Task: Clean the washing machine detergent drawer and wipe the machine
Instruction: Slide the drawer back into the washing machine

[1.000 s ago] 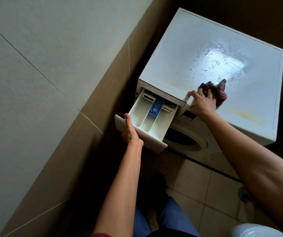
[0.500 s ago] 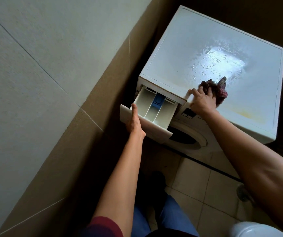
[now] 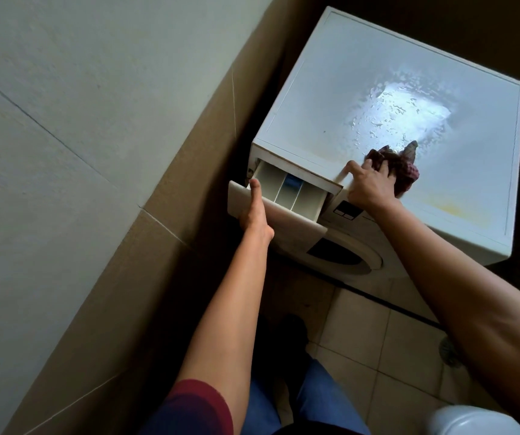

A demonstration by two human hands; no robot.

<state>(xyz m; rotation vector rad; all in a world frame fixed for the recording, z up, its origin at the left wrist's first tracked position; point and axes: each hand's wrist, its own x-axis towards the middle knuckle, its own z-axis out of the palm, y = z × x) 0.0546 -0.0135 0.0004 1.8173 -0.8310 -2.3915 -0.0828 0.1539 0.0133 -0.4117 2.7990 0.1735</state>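
Note:
A white washing machine [image 3: 378,89] stands against the wall, its top wet and shiny. Its detergent drawer [image 3: 293,196] is partly pulled out at the front left, showing pale compartments and a blue insert. My left hand [image 3: 254,211] grips the drawer's front panel, thumb over its top edge. My right hand [image 3: 370,186] rests on the machine's front top edge and holds a dark red cloth [image 3: 401,171] bunched against the lid.
A tiled wall [image 3: 95,152] runs close along the machine's left side. The round door [image 3: 346,255] sits below the drawer. Pale floor tiles [image 3: 362,334] and a dark hose lie below. A white object [image 3: 472,422] shows at the bottom right.
My left hand has pushed the drawer further into the machine; less of the compartments shows. My right hand and the cloth stayed at the front top edge.

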